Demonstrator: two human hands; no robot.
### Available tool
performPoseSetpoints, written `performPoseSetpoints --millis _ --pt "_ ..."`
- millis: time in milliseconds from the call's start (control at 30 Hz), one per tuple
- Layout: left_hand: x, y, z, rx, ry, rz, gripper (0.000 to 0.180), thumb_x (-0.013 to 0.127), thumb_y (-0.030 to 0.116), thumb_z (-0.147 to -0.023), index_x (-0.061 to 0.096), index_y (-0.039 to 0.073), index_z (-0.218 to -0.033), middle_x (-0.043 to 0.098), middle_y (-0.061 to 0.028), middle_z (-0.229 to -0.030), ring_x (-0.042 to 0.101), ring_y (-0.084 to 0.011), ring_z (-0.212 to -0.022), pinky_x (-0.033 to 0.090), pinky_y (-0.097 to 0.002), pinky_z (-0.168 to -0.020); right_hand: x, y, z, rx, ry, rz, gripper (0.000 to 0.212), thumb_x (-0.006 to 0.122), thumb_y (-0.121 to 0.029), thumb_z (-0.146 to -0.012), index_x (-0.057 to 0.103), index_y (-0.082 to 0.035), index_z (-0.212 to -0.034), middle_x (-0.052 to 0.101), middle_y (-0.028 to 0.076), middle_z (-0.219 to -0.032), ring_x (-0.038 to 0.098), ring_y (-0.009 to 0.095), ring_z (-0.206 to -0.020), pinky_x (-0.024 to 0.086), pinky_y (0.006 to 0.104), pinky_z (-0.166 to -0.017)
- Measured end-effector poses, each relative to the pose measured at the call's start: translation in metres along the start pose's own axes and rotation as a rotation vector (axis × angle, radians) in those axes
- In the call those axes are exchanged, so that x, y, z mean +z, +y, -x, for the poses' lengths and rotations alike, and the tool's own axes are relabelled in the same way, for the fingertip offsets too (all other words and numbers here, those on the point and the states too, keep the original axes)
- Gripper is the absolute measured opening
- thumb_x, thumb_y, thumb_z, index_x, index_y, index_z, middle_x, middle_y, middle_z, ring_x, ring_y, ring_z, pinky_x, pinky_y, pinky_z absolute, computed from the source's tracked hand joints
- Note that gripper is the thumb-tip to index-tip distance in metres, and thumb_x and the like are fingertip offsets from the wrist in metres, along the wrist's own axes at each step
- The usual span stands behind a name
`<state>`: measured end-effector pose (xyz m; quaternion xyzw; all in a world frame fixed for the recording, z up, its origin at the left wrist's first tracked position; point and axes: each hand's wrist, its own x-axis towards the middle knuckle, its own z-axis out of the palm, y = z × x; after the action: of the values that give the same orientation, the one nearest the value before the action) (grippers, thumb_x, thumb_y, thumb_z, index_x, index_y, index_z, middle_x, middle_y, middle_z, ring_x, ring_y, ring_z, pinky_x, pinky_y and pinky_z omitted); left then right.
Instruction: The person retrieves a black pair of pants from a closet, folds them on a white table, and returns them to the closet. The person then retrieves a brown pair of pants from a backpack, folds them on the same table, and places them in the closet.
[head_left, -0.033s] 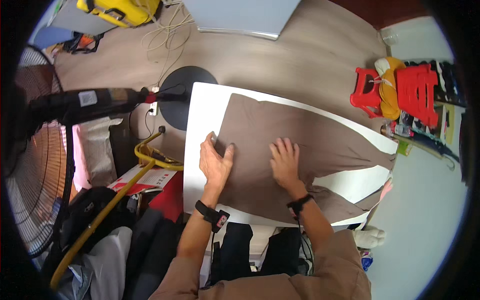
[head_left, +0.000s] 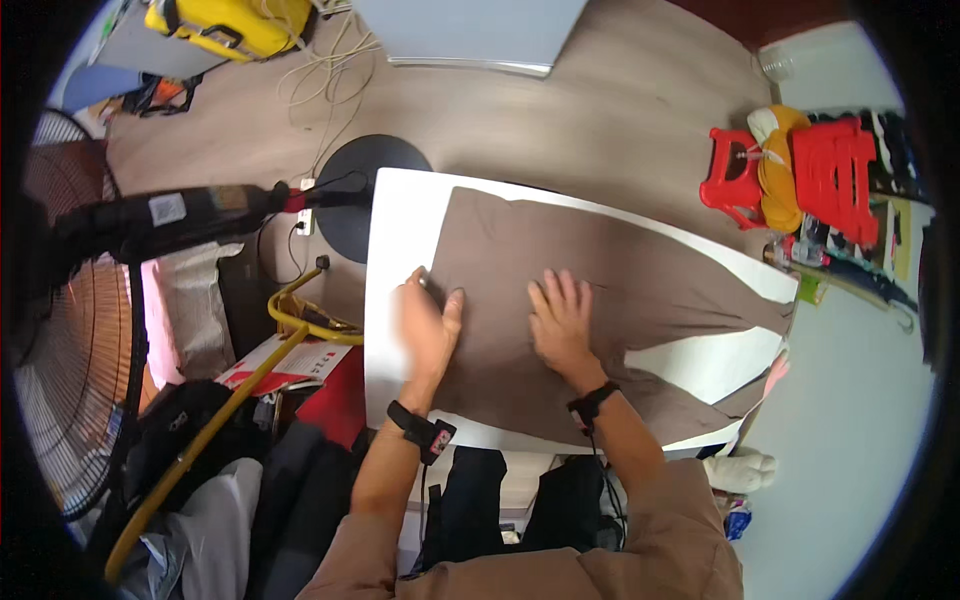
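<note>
A pair of brown trousers (head_left: 600, 250) lies spread across the white table (head_left: 400, 220) in the middle of the frame, its broad end at centre left and its two legs narrowing toward the right, with a white gap between them; the left hand (head_left: 428, 330) is at the broad end's edge, thumb on the cloth and fingers toward the bare table strip at the left; that hand is open, thumb well apart from the fingers, with no hold to be seen, though part of it is blurred; the right hand (head_left: 562, 322) rests near the centre of the frame, palm down on the trousers, fingers a little spread and gripping nothing visible; cloth lies between the two hands, above them in the frame, and to the right of the right hand, where creases run into the upper leg; the lower leg lies right of the right wrist, toward the table's lower right.
</note>
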<state>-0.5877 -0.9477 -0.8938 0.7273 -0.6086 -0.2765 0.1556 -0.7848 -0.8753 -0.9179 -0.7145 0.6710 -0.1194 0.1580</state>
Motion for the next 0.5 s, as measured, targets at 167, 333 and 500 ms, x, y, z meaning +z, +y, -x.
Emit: performPoseSetpoints --millis 167,333,500 --pt "0.016 -0.038 -0.012 -0.137 0.047 0.102 0.032 0.069 0.022 -0.079 0.055 0.001 -0.099 0.062 -0.0151 -0.081 0.058 -0.0256 -0.074 0.048 -0.0365 -0.074 -0.004 -0.008 -0.018 -0.028 0.012 -0.093 0.049 0.057 -0.02 -0.08 0.05 -0.008 -0.127 0.044 0.016 -0.135 0.037 0.033 -0.128 0.026 0.0549 -0.103" --pt "-0.009 -0.076 -0.033 0.078 0.109 -0.223 0.023 0.065 0.02 -0.083 0.06 -0.002 -0.089 0.062 -0.0186 -0.076 0.058 -0.0281 -0.068 0.047 -0.0392 -0.069 0.014 -0.006 -0.02 -0.127 0.096 -0.226 0.047 0.05 -0.018 -0.082 0.05 -0.002 -0.126 0.044 0.019 -0.136 0.036 0.034 -0.13 0.022 0.0546 -0.107" --pt "-0.015 -0.08 -0.039 0.0 0.021 -0.055 0.025 0.057 0.02 -0.086 0.058 -0.004 -0.094 0.061 -0.0133 -0.082 0.057 -0.0247 -0.076 0.046 -0.0353 -0.074 0.012 0.005 -0.027 -0.224 0.146 -0.335 0.046 0.056 -0.014 -0.079 0.053 -0.001 -0.122 0.046 0.018 -0.134 0.04 0.034 -0.126 0.028 0.0526 -0.104"
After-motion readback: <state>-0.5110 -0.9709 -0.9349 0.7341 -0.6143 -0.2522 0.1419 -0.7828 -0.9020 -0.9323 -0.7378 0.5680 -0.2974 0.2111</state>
